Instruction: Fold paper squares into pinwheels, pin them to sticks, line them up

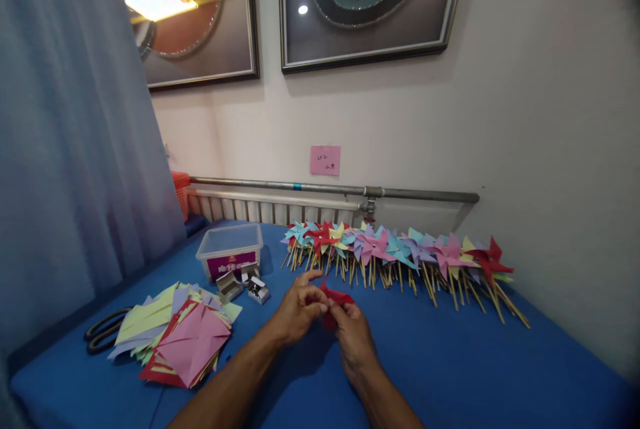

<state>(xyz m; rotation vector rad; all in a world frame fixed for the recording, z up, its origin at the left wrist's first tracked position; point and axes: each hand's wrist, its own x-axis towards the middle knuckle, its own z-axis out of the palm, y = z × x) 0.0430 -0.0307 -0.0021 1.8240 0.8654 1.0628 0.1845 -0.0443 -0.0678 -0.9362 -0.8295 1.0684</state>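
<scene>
Left hand (299, 312) and right hand (354, 334) both pinch a red paper (334, 301), part-folded, held above the cloth (450, 362). Beyond the hands, a long row of finished pinwheels (400, 252) lies by the wall. Left of the hands, a sizeable paper stack (175, 336) lies unfolded. Judged: well along, much left.

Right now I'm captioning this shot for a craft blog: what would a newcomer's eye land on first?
First, the long row of colourful paper pinwheels on sticks along the far edge of the blue table, under the wall pipe. Next, the left hand and right hand at centre, together pinching a red paper piece. At left lies a stack of coloured paper squares.
</scene>
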